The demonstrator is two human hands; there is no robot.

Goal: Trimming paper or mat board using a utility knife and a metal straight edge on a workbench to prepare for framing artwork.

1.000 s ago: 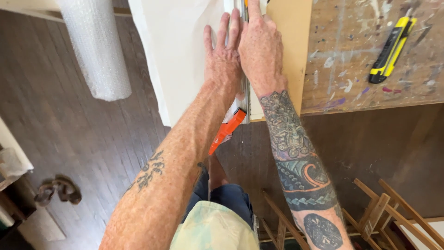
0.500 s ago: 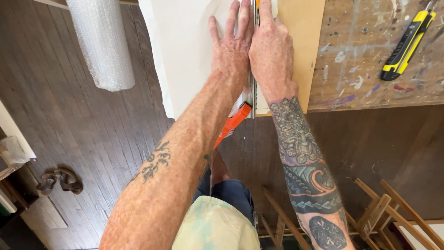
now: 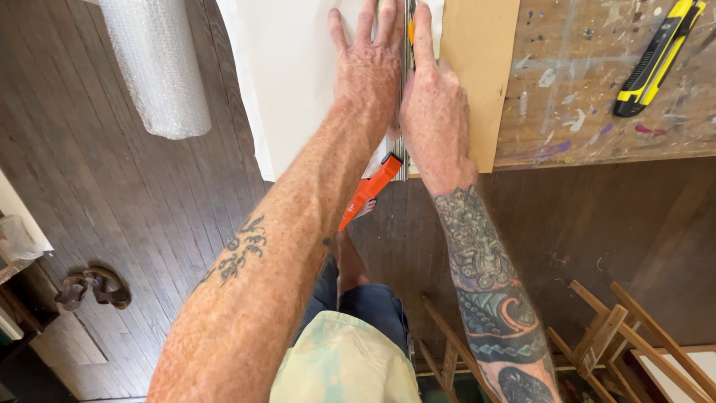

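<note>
1. The left hand lies flat, palm down, on a large white sheet, fingers straight and slightly spread, pointing away from the person.
2. The right hand rests just beside it, palm down on a tan board; its index finger is stretched forward along a narrow metal straightedge. Whether it grips a tool under the palm cannot be told.
3. The straightedge runs between the 2 hands, along the right edge of the white sheet, and both hands touch it. Its near end carries an orange handle that juts past the table edge, below the left wrist.
4. The white sheet overhangs the near edge of the paint-spattered worktable to the left of the hands.
5. A yellow and black utility knife lies on the worktable well to the right of the right hand, untouched.
6. A roll of bubble wrap hangs over the dark wooden floor, well left of the left hand.
7. A pair of brown sandals sits on the floor at lower left.
8. Wooden frames stand at lower right.
</note>
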